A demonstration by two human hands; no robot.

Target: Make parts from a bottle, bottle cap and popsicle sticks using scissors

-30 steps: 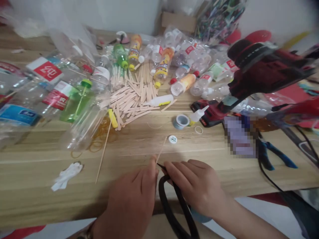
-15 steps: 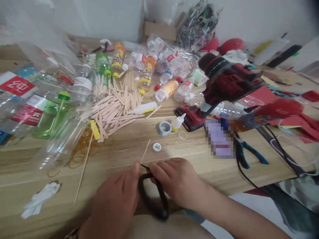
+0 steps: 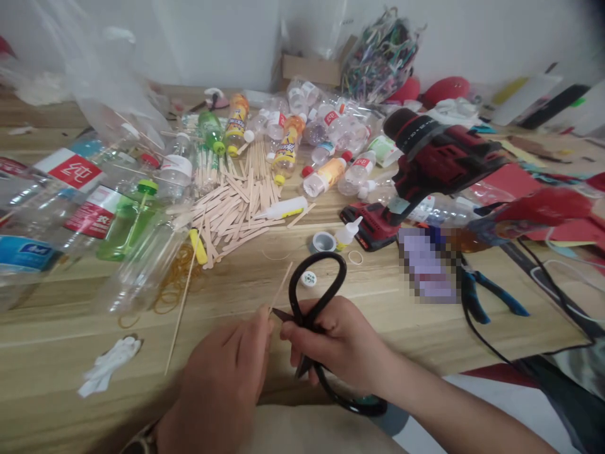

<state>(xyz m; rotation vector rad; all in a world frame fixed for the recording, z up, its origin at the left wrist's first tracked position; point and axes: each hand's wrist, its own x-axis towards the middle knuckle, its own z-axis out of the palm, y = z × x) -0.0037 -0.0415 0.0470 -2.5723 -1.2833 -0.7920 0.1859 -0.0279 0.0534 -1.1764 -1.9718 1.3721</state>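
Note:
At the front edge of the table, my left hand (image 3: 224, 372) is closed around a thin wooden stick (image 3: 282, 284), whose upper end sticks out past the fingertips. My right hand (image 3: 340, 343) grips a pair of black-handled scissors (image 3: 341, 277) around the pivot, with the blades spread apart. One blade's tip points left and meets the stick, or lies very near it, by my left fingertips. One handle loop stands up above the hand; the other hangs below. Just beyond lies a small white cap (image 3: 309, 279). The stick's lower part is hidden in my left hand.
A red cordless drill (image 3: 425, 170) stands right of centre, with blue-handled pliers (image 3: 491, 293) nearby. Flat wooden sticks (image 3: 231, 211) are piled mid-table, and plastic bottles (image 3: 127, 221) crowd the left. A skewer (image 3: 186, 302), rubber bands (image 3: 177, 284) and a white glove (image 3: 111, 366) lie nearer.
The scissors have turned in my right hand: the blades are now spread and one loop has swung up. My left hand still holds the stick. The whole view has shifted slightly.

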